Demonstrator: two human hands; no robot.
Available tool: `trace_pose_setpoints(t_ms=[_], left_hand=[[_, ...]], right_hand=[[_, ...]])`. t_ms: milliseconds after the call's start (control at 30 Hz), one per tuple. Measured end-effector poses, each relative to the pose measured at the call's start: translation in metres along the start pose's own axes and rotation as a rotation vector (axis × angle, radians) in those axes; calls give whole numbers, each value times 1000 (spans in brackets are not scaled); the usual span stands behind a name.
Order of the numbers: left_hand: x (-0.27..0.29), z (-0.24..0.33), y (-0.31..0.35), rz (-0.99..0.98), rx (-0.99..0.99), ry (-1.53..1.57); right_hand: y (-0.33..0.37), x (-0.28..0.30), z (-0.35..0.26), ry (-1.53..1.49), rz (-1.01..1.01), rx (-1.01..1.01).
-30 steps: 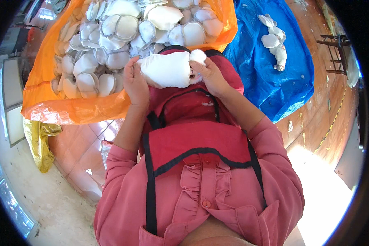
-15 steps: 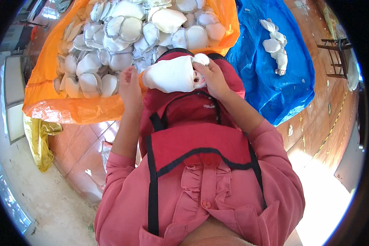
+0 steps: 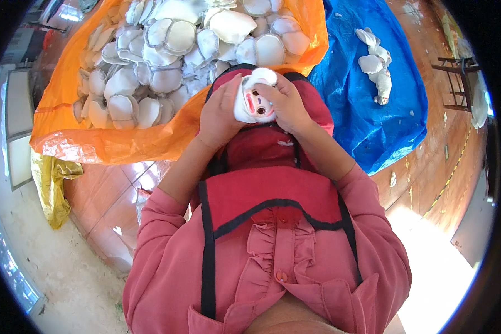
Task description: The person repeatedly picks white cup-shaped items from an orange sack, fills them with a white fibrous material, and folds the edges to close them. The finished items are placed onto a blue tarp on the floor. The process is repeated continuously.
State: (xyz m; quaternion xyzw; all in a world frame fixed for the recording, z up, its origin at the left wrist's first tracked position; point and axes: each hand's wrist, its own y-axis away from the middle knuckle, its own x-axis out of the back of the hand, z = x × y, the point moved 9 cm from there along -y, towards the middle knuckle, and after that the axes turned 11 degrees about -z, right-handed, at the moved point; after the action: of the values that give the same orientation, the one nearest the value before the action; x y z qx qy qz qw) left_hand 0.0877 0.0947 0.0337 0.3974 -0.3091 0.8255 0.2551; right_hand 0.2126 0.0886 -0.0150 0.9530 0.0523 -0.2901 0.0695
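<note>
A white plush doll head [image 3: 258, 103] with a printed face is between my two hands above my lap. Its face is turned up, with red mouth marks and dark eyes showing. My left hand [image 3: 221, 114] is wrapped round its left side, fingertips along the edge of the white cloth. My right hand [image 3: 288, 104] grips the right side, its thumb and fingers pressed onto the face edge. A round white tuft [image 3: 265, 75] sticks up at the far end. My palms hide much of the cloth.
An orange plastic sheet [image 3: 114, 147] at the far left bears a heap of white padded fabric pieces [image 3: 164, 80]. On a blue plastic sheet [image 3: 398, 125] to the right lie several white plush pieces [image 3: 383, 80]. A yellow sack [image 3: 51, 192] and a dark wooden stool [image 3: 455, 69] stand farther out.
My left hand has come in from the left and closed round the doll head. The white cloth that stretched left is gathered, and more of the printed face shows.
</note>
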Motion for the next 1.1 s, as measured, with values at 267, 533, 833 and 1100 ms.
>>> trace_pose_setpoints(t_ms=[267,533,833,1100], left_hand=[[4,-1,0,-188,79,45],[34,10,-30,-427,293,624],[49,-13,-20,48,512,915],[20,-20,-24,141,467,1086]], right_hand=[[-13,23,11,-109,8,-72],[-13,-11,-48,206,-226,-124],[-14,-14,-35,-126,-372,9],[-12,-16,-19,-87,-240,-3]])
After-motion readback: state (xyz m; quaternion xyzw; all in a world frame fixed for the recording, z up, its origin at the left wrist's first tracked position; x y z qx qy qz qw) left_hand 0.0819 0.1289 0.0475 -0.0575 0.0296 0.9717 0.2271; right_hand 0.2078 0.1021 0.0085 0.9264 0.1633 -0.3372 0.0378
